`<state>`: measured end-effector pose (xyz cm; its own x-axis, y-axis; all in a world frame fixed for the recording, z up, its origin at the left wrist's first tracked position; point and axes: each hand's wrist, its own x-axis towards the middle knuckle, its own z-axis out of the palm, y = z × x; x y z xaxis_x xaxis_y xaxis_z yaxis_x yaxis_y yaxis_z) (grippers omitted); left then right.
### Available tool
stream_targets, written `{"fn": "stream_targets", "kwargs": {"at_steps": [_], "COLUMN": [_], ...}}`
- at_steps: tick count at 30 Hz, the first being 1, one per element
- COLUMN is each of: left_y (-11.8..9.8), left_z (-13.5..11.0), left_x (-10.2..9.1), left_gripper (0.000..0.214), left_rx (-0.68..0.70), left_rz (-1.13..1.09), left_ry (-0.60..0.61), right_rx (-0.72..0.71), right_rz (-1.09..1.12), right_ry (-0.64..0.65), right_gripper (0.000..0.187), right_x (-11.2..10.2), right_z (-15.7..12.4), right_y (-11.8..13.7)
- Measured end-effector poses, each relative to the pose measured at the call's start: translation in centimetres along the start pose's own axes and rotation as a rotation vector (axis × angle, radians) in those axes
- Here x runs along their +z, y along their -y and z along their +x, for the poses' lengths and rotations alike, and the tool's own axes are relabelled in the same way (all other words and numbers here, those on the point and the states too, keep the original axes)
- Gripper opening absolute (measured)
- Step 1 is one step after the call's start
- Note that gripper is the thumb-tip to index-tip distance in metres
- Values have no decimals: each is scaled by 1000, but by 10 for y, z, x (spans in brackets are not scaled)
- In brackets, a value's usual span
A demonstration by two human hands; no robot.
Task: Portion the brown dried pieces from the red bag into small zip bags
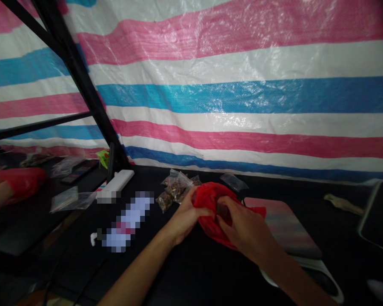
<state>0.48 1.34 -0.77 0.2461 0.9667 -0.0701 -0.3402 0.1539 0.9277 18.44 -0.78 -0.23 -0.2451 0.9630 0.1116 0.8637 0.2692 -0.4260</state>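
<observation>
A red plastic bag (pixel 207 229) is bunched up on the black table in front of me. My left hand (pixel 189 214) grips its left side, thumb over the rim and fingers behind. My right hand (pixel 247 227) reaches into the mouth of the bag, with its fingers curled together around something dark that I cannot make out. Just behind the bag lie several small clear zip bags (pixel 175 191) with brown dried pieces inside. Partly under my right forearm is a scale (pixel 287 225) with a shiny metal plate and a pale body.
Farther back lies a clear zip bag (pixel 234 182). On the left are a blurred-out phone-like object (pixel 127 225), a white power strip (pixel 116 185) and clear bags (pixel 72 199). Another person's arm (pixel 0 197) touches a red bag (pixel 27 182) at far left. Right: a dark pale-edged device (pixel 381 216).
</observation>
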Motion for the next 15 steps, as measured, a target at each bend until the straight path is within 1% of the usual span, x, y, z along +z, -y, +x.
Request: {"fn": "stream_targets", "kwargs": {"at_steps": [2, 4, 7, 11, 13, 15], "left_y": [-4, -6, -3, 1, 1, 0], "left_z": [-3, -4, 0, 7, 7, 6], "left_x": [1, 1, -2, -5, -5, -4], "left_gripper": [62, 55, 48, 49, 44, 40], "left_rx": [-69, -82, -38, 57, 84, 104], "left_rz": [-102, -140, -106, 24, 77, 117], "left_ry": [63, 66, -8, -156, -192, -203], "right_rx": [10, 29, 47, 40, 24, 6], "right_rz": [18, 15, 7, 66, 50, 8], "right_ry": [2, -14, -44, -99, -118, -89], "right_gripper": [21, 22, 26, 31, 34, 38], "right_x": [-2, -3, -4, -10, -12, -13], "right_z": [0, 1, 2, 5, 6, 7], "right_y": [1, 2, 0, -7, -13, -18]}}
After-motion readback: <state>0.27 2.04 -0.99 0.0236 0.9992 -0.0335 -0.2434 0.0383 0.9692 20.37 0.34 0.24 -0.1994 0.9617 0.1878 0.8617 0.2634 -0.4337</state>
